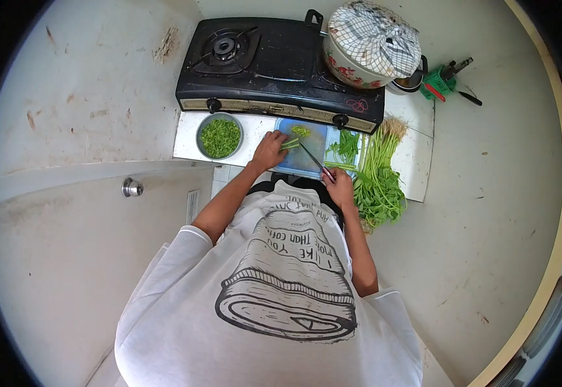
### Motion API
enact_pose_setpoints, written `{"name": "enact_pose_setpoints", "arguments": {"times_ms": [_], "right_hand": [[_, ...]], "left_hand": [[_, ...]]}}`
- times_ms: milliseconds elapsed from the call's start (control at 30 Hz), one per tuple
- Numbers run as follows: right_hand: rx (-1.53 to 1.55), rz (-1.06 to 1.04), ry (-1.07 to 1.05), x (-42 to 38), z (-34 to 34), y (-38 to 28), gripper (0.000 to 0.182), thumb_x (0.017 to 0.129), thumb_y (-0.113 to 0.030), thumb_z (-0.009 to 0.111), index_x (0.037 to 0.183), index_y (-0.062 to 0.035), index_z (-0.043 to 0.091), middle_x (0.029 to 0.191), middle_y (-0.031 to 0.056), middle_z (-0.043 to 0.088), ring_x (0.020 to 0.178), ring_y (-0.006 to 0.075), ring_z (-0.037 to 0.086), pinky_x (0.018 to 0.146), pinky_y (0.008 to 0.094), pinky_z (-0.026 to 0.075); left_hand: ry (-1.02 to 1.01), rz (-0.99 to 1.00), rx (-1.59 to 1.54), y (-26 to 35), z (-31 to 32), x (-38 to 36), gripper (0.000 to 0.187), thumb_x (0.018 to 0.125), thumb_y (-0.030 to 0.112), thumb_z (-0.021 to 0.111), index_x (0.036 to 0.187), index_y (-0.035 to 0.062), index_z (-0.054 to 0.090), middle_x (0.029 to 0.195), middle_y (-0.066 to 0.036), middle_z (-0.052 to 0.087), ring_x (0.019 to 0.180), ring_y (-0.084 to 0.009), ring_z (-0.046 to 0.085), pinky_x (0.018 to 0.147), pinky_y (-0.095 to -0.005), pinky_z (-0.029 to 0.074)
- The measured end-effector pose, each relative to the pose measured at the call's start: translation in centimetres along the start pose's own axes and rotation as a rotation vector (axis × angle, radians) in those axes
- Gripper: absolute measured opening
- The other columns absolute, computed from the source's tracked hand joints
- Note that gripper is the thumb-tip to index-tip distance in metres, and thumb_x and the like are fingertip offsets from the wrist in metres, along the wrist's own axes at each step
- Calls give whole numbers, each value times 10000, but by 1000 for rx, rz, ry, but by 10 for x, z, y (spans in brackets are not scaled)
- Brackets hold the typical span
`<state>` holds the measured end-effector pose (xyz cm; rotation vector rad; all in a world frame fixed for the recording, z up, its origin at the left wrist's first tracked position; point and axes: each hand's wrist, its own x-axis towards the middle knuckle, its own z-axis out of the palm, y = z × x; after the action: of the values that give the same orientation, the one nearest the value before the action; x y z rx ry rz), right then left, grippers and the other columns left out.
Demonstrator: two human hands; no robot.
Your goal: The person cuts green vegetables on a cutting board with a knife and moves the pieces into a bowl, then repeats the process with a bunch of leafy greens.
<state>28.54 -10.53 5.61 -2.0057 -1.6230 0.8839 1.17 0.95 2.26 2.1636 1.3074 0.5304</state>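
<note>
On a blue cutting board [305, 162], my left hand [270, 151] holds a few green stems [290, 144] with its fingers closed round them. My right hand [339, 188] grips the handle of a knife [312, 156], whose blade points up and left, its tip close to the stems. Just above the tip lies a small pile of chopped green pieces [301, 131]. Leafy sprigs [345, 147] rest at the board's right side. Beyond them a large bunch of leafy greens [380, 180] lies with its roots toward the stove.
A bowl of chopped greens [220, 136] stands left of the board. Behind is a black two-burner stove [274, 55], bearing a cloth-covered floral pot [353, 69]. A small pan [408, 82] and a green basket with utensils [437, 82] are at the back right. Walls flank both sides.
</note>
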Motion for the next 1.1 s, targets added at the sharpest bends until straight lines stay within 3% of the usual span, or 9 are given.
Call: {"name": "enact_pose_setpoints", "arguments": {"times_ms": [133, 233, 367, 700, 900, 1000, 1100], "right_hand": [[5, 7, -21, 2, 1, 2, 317, 927, -308, 760, 1021, -8, 722, 989, 218, 734, 905, 404, 720, 816, 486, 553], [-8, 24, -25, 3, 2, -1, 318, 930, -309, 761, 1017, -6, 720, 985, 219, 734, 896, 399, 722, 811, 482, 554], [38, 39, -13, 0, 2, -6, 291, 936, -278, 760, 1007, 3, 730, 983, 219, 736, 889, 393, 726, 807, 477, 558], [111, 40, 38, -2, 16, 7, 311, 923, -268, 784, 987, 29, 722, 938, 228, 740, 841, 392, 734, 786, 461, 565], [103, 47, 11, -1, 10, 5, 323, 922, -276, 786, 973, 35, 715, 931, 220, 741, 835, 385, 733, 781, 461, 558], [109, 71, 1, -1, 9, 6, 326, 923, -279, 785, 981, 34, 717, 926, 219, 739, 840, 383, 733, 786, 462, 558], [109, 65, -6, -1, 11, 5, 322, 928, -277, 779, 988, 33, 719, 930, 220, 739, 851, 381, 732, 792, 460, 557]], "left_hand": [[41, -64, -297, -20, -9, 8, 242, 904, 26, 636, 1137, 17, 700, 1060, -187, 665, 1000, -378, 649, 939, -455, 527], [107, -125, -295, -35, -17, 7, 242, 916, -7, 597, 1126, 9, 718, 1030, -192, 680, 938, -371, 678, 917, -441, 545], [-66, -243, -281, -35, -33, 3, 263, 885, 8, 642, 1129, 30, 737, 1068, -172, 688, 962, -334, 693, 911, -429, 553], [-93, -30, -131, -37, -17, -5, 342, 856, -58, 624, 1186, 17, 672, 1113, -173, 661, 972, -330, 702, 889, -422, 580], [-140, 15, -183, -43, -19, -10, 336, 874, -27, 627, 1204, 18, 669, 1123, -184, 651, 978, -355, 689, 893, -423, 587], [-207, -76, -195, -38, -26, -13, 343, 896, 45, 662, 1239, 33, 664, 1159, -180, 639, 1048, -364, 669, 942, -432, 567], [-133, -34, -82, -27, -32, -15, 365, 911, 125, 699, 1266, 50, 658, 1196, -169, 627, 1133, -364, 638, 999, -446, 533]]}}
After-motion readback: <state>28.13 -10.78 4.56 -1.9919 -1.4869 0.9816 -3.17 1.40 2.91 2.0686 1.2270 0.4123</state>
